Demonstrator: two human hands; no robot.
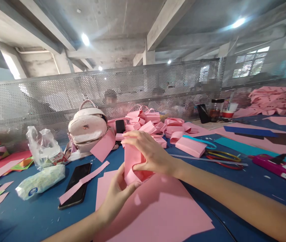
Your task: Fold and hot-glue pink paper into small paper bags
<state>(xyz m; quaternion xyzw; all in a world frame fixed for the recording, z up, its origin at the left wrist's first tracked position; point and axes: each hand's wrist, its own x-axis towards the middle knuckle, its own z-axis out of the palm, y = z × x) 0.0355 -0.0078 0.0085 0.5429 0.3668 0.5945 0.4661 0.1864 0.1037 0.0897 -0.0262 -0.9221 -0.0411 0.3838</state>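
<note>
A folded pink paper box (132, 161) stands upright between my hands, above the large pink sheets (158, 211) on the blue table. My left hand (119, 191) grips its lower left part, thumb toward the front. From the right, my right hand (150, 154) wraps over the top and side, its thumb at the opening. Behind them lies a heap of pink paper pieces (149, 127). A pink strip (84, 183) rests across a black phone (77, 185) left of the sheets.
Left are a plastic bag (43, 148), a tissue pack (41, 181) and a white backpack (89, 127). On the right lie scissors (225, 158), a metal ruler (208, 159), a magenta tool (279, 168) and a black cable (223, 223). A perforated metal screen (57, 104) stands behind.
</note>
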